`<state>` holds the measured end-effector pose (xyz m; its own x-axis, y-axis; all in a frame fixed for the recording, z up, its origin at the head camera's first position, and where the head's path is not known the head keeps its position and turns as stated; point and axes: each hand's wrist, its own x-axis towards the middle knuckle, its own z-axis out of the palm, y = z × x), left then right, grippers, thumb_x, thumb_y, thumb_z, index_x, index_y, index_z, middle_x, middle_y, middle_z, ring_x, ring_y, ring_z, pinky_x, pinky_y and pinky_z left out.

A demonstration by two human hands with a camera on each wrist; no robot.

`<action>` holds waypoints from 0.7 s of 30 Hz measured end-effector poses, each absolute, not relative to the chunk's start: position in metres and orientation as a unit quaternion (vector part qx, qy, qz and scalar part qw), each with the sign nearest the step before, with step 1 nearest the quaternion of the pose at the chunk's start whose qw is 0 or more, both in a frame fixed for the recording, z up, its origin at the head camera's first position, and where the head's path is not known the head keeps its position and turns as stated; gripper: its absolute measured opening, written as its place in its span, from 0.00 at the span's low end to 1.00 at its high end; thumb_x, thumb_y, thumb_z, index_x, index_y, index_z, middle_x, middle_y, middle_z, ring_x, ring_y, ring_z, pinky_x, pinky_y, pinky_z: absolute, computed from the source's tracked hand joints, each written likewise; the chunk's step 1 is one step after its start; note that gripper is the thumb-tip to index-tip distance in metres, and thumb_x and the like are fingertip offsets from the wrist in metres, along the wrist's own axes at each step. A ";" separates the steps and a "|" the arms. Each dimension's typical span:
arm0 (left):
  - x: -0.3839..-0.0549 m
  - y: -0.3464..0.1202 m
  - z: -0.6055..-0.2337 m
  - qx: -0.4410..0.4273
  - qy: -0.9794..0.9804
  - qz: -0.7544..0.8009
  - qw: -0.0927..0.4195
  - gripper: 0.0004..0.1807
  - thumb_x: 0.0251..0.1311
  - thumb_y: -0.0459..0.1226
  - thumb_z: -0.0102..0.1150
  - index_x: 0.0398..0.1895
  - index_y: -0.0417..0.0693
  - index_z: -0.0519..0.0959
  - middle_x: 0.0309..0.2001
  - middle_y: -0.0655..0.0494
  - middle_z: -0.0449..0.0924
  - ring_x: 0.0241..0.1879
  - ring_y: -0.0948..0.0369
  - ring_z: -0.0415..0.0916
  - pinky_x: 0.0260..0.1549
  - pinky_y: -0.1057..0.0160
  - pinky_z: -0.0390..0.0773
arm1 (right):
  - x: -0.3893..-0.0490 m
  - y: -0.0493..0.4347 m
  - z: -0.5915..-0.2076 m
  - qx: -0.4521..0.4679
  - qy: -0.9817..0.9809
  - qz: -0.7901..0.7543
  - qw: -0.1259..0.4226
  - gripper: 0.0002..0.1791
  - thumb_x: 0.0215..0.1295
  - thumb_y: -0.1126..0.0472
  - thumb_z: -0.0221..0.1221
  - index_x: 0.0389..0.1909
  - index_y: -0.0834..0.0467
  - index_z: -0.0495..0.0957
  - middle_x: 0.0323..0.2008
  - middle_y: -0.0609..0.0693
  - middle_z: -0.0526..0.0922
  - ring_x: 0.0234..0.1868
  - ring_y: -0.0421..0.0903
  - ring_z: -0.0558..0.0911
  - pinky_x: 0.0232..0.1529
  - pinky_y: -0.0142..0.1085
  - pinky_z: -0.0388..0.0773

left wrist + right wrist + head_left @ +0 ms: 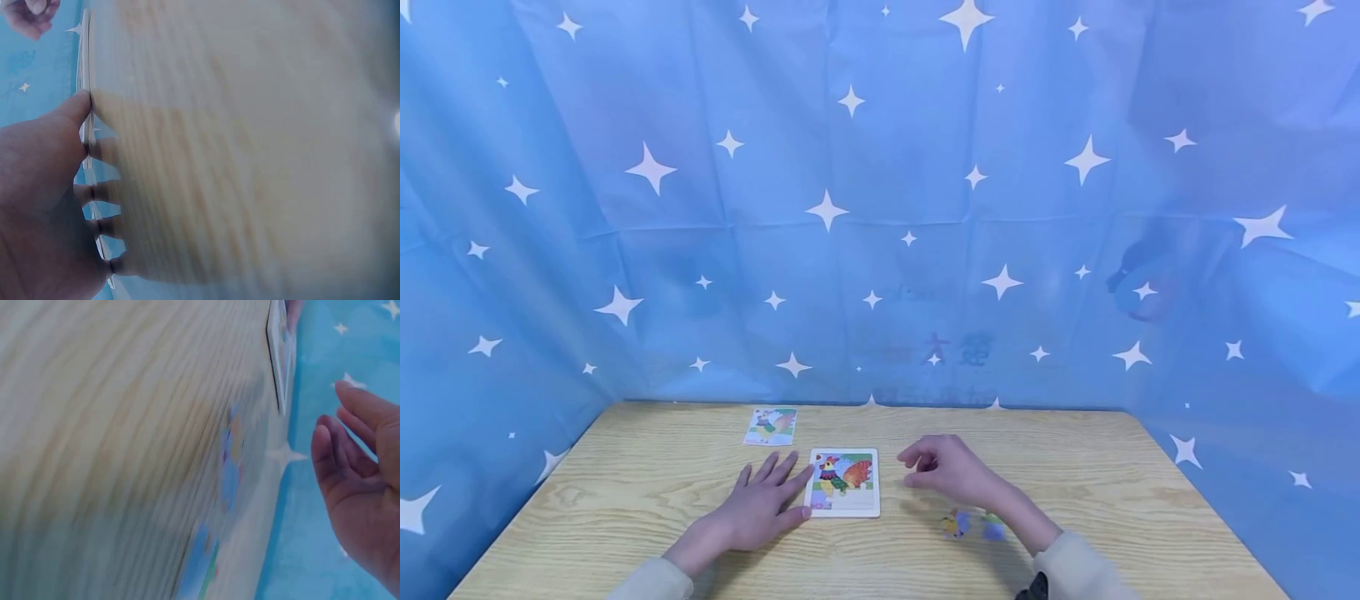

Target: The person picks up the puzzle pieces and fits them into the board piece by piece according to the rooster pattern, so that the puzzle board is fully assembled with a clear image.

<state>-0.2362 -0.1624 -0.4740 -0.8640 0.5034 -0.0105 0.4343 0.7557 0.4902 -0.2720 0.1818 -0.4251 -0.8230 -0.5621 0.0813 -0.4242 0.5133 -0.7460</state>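
Observation:
A white-framed jigsaw puzzle (844, 483) with a rooster picture lies on the table; a pale blank patch shows at its lower right. My left hand (762, 505) rests with fingers spread at the puzzle's left side, thumb and index finger touching the frame's edge. To the right of the puzzle, my right hand (958, 473) hovers above the table with loosely bent fingers (325, 453) and nothing between them. Below it lie two loose puzzle pieces, a yellow and blue piece (956, 523) and a green and blue piece (993, 527), partly beside the forearm.
A card (771, 426) printed with the same rooster lies behind my left hand, near the far edge of the wooden table (1075, 467). A blue curtain (880, 250) with white stars hangs behind the table and along both sides.

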 end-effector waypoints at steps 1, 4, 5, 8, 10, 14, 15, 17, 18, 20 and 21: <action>-0.236 -0.162 -0.474 0.252 0.934 0.243 0.070 0.39 0.76 0.60 0.47 0.80 0.49 0.61 0.80 0.38 0.49 0.78 0.34 0.38 0.65 0.22 0.37 | -0.271 0.187 -0.425 -0.281 0.866 -0.404 0.087 0.15 0.67 0.64 0.69 0.52 0.65 0.85 0.39 0.47 0.84 0.35 0.44 0.82 0.34 0.34 0.80; -0.235 -0.162 -0.474 0.255 0.934 0.242 0.069 0.39 0.76 0.60 0.47 0.80 0.49 0.61 0.80 0.37 0.49 0.78 0.33 0.38 0.65 0.21 0.37 | -0.266 0.200 -0.426 -0.274 0.867 -0.406 0.088 0.15 0.66 0.65 0.69 0.51 0.66 0.85 0.38 0.48 0.84 0.35 0.43 0.81 0.34 0.33 0.80; -0.235 -0.162 -0.474 0.255 0.934 0.241 0.068 0.39 0.76 0.60 0.47 0.80 0.49 0.61 0.80 0.37 0.49 0.78 0.33 0.39 0.64 0.21 0.37 | -0.264 0.204 -0.427 -0.274 0.866 -0.409 0.089 0.14 0.66 0.65 0.69 0.50 0.66 0.85 0.38 0.48 0.84 0.35 0.43 0.82 0.34 0.33 0.80; -0.237 -0.163 -0.479 0.251 0.936 0.238 0.067 0.39 0.75 0.61 0.46 0.80 0.49 0.61 0.80 0.39 0.49 0.78 0.34 0.38 0.65 0.22 0.38 | -0.260 0.215 -0.429 -0.279 0.864 -0.409 0.094 0.14 0.66 0.66 0.68 0.50 0.67 0.84 0.36 0.49 0.85 0.34 0.43 0.82 0.35 0.33 0.81; -0.239 -0.164 -0.482 0.248 0.938 0.234 0.064 0.39 0.75 0.61 0.46 0.80 0.50 0.61 0.81 0.40 0.48 0.78 0.35 0.38 0.66 0.22 0.38 | -0.257 0.222 -0.429 -0.285 0.861 -0.409 0.100 0.14 0.66 0.65 0.68 0.49 0.67 0.84 0.34 0.48 0.85 0.34 0.43 0.83 0.36 0.33 0.81; -0.242 -0.166 -0.487 0.248 0.938 0.233 0.059 0.39 0.75 0.61 0.47 0.80 0.50 0.62 0.81 0.41 0.49 0.79 0.35 0.38 0.65 0.22 0.38 | -0.253 0.234 -0.432 -0.292 0.857 -0.405 0.127 0.14 0.65 0.65 0.69 0.49 0.67 0.84 0.36 0.50 0.85 0.36 0.41 0.82 0.38 0.34 0.81; -0.242 -0.166 -0.487 0.249 0.938 0.234 0.059 0.39 0.75 0.61 0.47 0.80 0.49 0.62 0.81 0.40 0.49 0.78 0.35 0.38 0.65 0.22 0.38 | -0.252 0.237 -0.432 -0.295 0.856 -0.403 0.132 0.14 0.64 0.65 0.70 0.49 0.67 0.84 0.37 0.50 0.85 0.37 0.41 0.82 0.39 0.34 0.81; -0.241 -0.165 -0.486 0.250 0.937 0.237 0.058 0.40 0.75 0.62 0.47 0.80 0.49 0.62 0.80 0.40 0.49 0.78 0.35 0.38 0.65 0.22 0.38 | -0.251 0.241 -0.434 -0.292 0.858 -0.399 0.142 0.15 0.62 0.65 0.71 0.48 0.66 0.85 0.38 0.51 0.85 0.38 0.40 0.82 0.40 0.33 0.80; -0.241 -0.165 -0.486 0.251 0.936 0.238 0.058 0.40 0.75 0.62 0.46 0.80 0.49 0.62 0.80 0.40 0.49 0.78 0.35 0.38 0.65 0.22 0.38 | -0.250 0.243 -0.435 -0.289 0.860 -0.395 0.144 0.15 0.61 0.65 0.72 0.48 0.65 0.85 0.38 0.50 0.85 0.38 0.40 0.82 0.40 0.33 0.80; -0.240 -0.164 -0.485 0.252 0.936 0.240 0.058 0.40 0.74 0.62 0.46 0.80 0.49 0.62 0.80 0.39 0.49 0.78 0.34 0.39 0.65 0.22 0.38 | -0.249 0.247 -0.436 -0.285 0.861 -0.394 0.148 0.15 0.60 0.65 0.73 0.47 0.64 0.85 0.39 0.50 0.86 0.38 0.41 0.82 0.40 0.33 0.80; -0.240 -0.164 -0.485 0.252 0.936 0.240 0.057 0.40 0.74 0.62 0.46 0.80 0.49 0.62 0.80 0.39 0.49 0.78 0.34 0.39 0.65 0.22 0.38 | -0.249 0.248 -0.437 -0.283 0.862 -0.393 0.149 0.15 0.59 0.65 0.73 0.47 0.64 0.85 0.39 0.50 0.86 0.38 0.42 0.82 0.40 0.33 0.80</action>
